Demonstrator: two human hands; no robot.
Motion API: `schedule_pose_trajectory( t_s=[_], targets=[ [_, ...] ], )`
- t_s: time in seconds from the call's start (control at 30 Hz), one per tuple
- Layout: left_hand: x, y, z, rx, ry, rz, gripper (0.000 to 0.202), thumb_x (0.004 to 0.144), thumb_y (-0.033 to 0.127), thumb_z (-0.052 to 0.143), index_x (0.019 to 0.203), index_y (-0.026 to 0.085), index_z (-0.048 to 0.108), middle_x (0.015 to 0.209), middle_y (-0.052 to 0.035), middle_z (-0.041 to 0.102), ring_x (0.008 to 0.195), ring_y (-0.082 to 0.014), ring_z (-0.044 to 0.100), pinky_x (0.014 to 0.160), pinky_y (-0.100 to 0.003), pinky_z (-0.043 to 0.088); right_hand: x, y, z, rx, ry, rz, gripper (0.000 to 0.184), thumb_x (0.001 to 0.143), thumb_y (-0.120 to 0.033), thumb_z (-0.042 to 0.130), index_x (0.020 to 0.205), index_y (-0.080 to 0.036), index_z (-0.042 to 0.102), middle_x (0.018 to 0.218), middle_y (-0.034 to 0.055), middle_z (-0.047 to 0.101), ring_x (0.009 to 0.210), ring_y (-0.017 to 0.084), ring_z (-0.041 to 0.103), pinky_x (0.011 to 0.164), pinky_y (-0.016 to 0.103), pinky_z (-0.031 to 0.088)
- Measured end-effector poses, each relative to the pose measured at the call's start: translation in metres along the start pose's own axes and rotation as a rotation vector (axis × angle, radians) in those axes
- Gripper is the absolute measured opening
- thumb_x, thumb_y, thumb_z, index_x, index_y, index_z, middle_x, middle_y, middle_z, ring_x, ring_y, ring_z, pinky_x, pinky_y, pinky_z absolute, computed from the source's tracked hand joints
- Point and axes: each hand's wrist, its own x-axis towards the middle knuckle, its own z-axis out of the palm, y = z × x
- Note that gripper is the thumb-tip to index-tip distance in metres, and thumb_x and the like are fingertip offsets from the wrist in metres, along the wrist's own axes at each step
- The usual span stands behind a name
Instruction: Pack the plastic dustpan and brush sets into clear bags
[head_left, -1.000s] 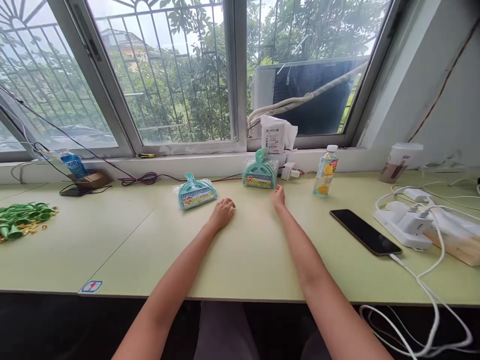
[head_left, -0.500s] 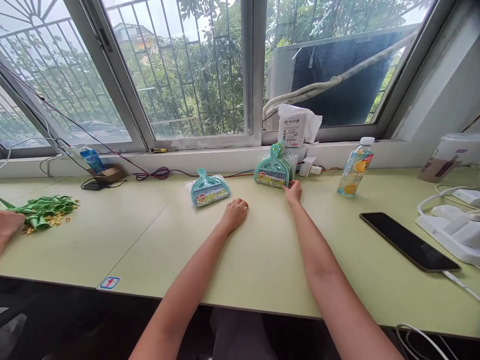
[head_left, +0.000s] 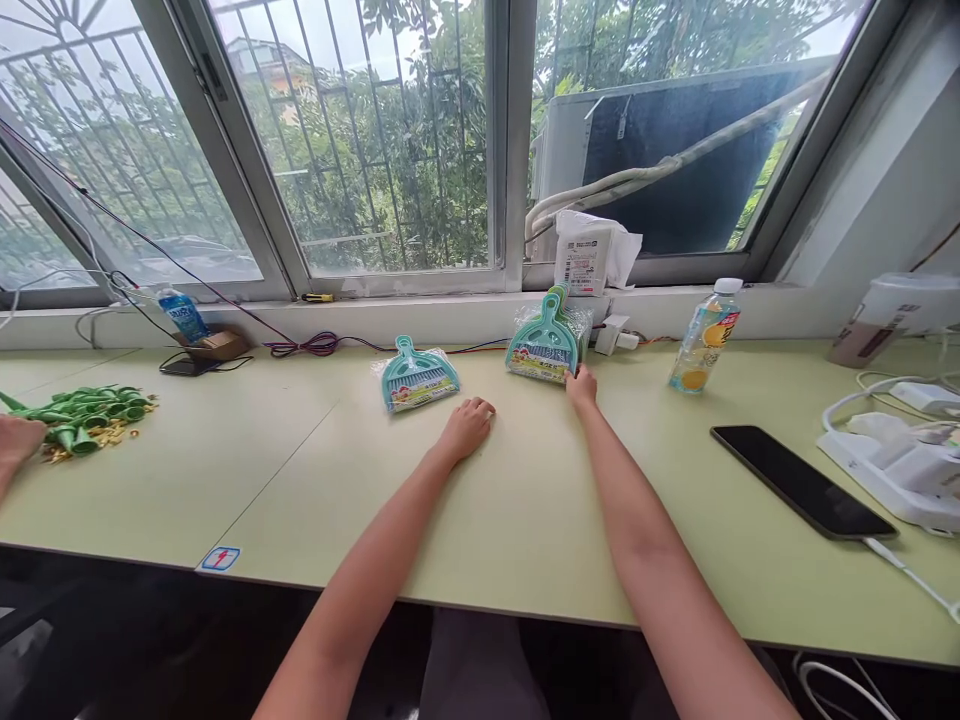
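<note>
At the frame's right, a black phone [head_left: 802, 482] lies beside a white power strip [head_left: 862, 478], below an orange-labelled bottle [head_left: 705, 340]. Far left, green cone-shaped pieces [head_left: 97, 410] lie below a blue bottle [head_left: 184, 315].

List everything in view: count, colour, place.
Lone dustpan set: one, teal, middle
Grouped dustpan sets: several, teal and green, by windowsill
Drink bottle: one, clear, right
Phone: one, black, right
Power strip: one, white, right
Cup: one, translucent, right
Packet: one, white, windowsill
Adapter: one, white, back
Blue bottle: one, blue, left
Box: one, brown, left
Tool: one, yellow, windowsill
Cones: many, green, left
Cables: several, mixed, both sides
Table: one, yellowish, foreground
Window: one, grey, behind
Outdoor unit: one, grey, outside
Trees: many, green, outside
Other person's hand: one, bare, left
Left grip: one, bare, on table
Right grip: one, bare, touching grouped set
</note>
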Motion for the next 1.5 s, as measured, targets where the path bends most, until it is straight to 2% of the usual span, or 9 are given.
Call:
schedule_pose_trajectory(
  t_s=[0.2, 0.33, 0.6, 0.73, 0.87, 1.07, 1.17, 1.3, 1.5],
  targets=[
    [0.009, -0.004, 0.003, -0.908, 0.224, -0.304, 0.026, 0.078, 0.019, 0.063, 0.104, 0.019, 0.063, 0.118, -0.0100, 0.060, 0.110, -0.0235, 0.056, 0.106, -0.043, 0.039, -0.028, 0.000, -0.019, 0.119, -0.078, -0.021, 0.027, 0.082, -0.038, 0.055, 0.100, -0.019, 0.063, 0.095, 0.0116, 0.073, 0.089, 0.026, 0.066, 0.077, 0.036, 0.050],
    [0.027, 0.013, 0.016, -1.115, 0.278, -0.427, 0.039, 0.089, 0.044, 0.054, 0.118, 0.018, 0.054, 0.114, -0.0141, 0.063, 0.107, -0.0228, 0.062, 0.094, -0.039, 0.048, -0.056, 0.005, -0.043, 0.248, -0.244, -0.124, 0.029, 0.081, -0.043, 0.054, 0.096, -0.020, 0.061, 0.088, 0.0058, 0.071, 0.069, 0.019, 0.067, 0.060, 0.029, 0.049],
    [0.044, 0.041, 0.028, -1.445, -0.035, -0.422, 0.043, 0.074, 0.046, 0.076, 0.102, 0.015, 0.065, 0.096, -0.0132, 0.072, 0.095, -0.0306, 0.068, 0.090, -0.045, 0.052, -0.097, 0.015, -0.096, 0.252, -0.316, -0.275, 0.025, 0.083, -0.039, 0.056, 0.102, -0.023, 0.059, 0.099, 0.0062, 0.070, 0.088, 0.023, 0.065, 0.067, 0.034, 0.053],
    [0.042, 0.041, 0.032, -1.507, 0.107, -0.492, 0.043, 0.077, 0.041, 0.074, 0.109, 0.015, 0.062, 0.101, -0.0121, 0.072, 0.095, -0.0280, 0.069, 0.090, -0.045, 0.054, -0.114, -0.007, -0.106, -0.088, -0.204, -0.663, 0.035, 0.089, -0.020, 0.050, 0.123, -0.025, 0.057, 0.135, 0.0096, 0.059, 0.123, 0.029, 0.051, 0.095, 0.043, 0.042],
    [0.039, 0.042, 0.031, -1.569, 0.182, -0.533, 0.045, 0.083, 0.046, 0.068, 0.116, 0.016, 0.059, 0.108, -0.0122, 0.070, 0.101, -0.0266, 0.068, 0.091, -0.042, 0.055, -0.126, -0.023, -0.112, -0.466, -0.372, -1.041, 0.031, 0.100, -0.029, 0.039, 0.094, -0.019, 0.069, 0.098, 0.0135, 0.072, 0.099, 0.027, 0.062, 0.092, 0.041, 0.038],
    [0.036, 0.049, 0.025, -1.619, 0.236, -0.535, 0.049, 0.088, 0.056, 0.057, 0.120, 0.019, 0.058, 0.118, -0.0117, 0.067, 0.114, -0.0274, 0.063, 0.095, -0.040, 0.054, -0.119, -0.013, -0.111, -0.318, -0.412, -0.707, 0.036, 0.098, -0.038, 0.044, 0.076, -0.020, 0.066, 0.086, 0.0112, 0.073, 0.084, 0.024, 0.063, 0.078, 0.034, 0.040],
    [0.033, 0.053, 0.021, -1.617, 0.146, -0.490, 0.049, 0.089, 0.055, 0.055, 0.121, 0.019, 0.057, 0.120, -0.0121, 0.066, 0.115, -0.0281, 0.062, 0.092, -0.041, 0.055, -0.114, -0.008, -0.105, -0.119, -0.413, -0.530, 0.041, 0.101, -0.045, 0.030, 0.090, -0.024, 0.064, 0.085, 0.0032, 0.073, 0.066, 0.017, 0.061, 0.067, 0.029, 0.041],
    [0.028, 0.056, 0.018, -1.608, 0.029, -0.402, 0.044, 0.086, 0.049, 0.060, 0.118, 0.019, 0.058, 0.121, -0.0112, 0.066, 0.114, -0.0273, 0.062, 0.090, -0.042, 0.054, -0.110, -0.007, -0.097, 0.234, -0.406, -0.257, 0.036, 0.089, -0.056, 0.046, 0.086, -0.023, 0.058, 0.081, 0.0009, 0.070, 0.048, 0.011, 0.049, 0.057, 0.028, 0.042],
    [0.023, 0.052, 0.017, -1.432, -0.042, -0.273, 0.052, 0.072, 0.045, 0.077, 0.116, 0.024, 0.061, 0.126, -0.0076, 0.063, 0.122, -0.0274, 0.056, 0.096, -0.040, 0.048, -0.099, 0.000, -0.093, 0.408, -0.352, -0.217, 0.043, 0.066, -0.054, 0.068, 0.094, -0.023, 0.056, 0.100, 0.0051, 0.068, 0.074, 0.017, 0.058, 0.061, 0.029, 0.045]
  ],
)
